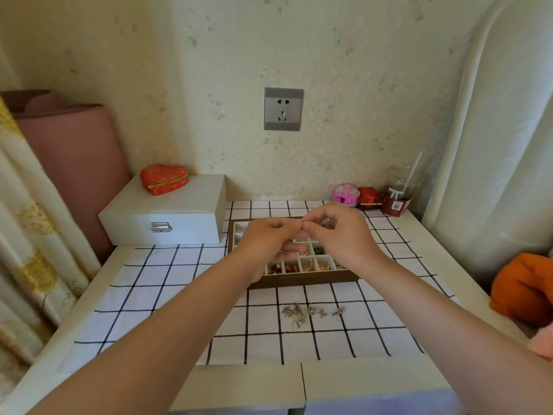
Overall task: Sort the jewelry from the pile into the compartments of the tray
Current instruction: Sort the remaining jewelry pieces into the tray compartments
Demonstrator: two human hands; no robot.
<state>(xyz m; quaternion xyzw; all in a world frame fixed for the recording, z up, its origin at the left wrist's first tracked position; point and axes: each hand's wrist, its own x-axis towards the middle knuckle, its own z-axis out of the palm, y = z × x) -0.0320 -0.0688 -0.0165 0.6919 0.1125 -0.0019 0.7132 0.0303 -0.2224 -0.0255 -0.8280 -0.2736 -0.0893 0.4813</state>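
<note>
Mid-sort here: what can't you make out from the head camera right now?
- Head view: anything pinched between the fingertips of the left hand and right hand is too small to see.
- Head view: the middle and most back compartments of the tray are hidden behind both hands.
- Head view: pieces in the pile are too small to tell by type.

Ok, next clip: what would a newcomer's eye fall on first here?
The left hand and right hand meet fingertip to fingertip above the wooden tray mid-table; anything pinched is too small to see. A silvery jewelry pile lies just nearer, and a red heart box tops the white case back left.
</note>
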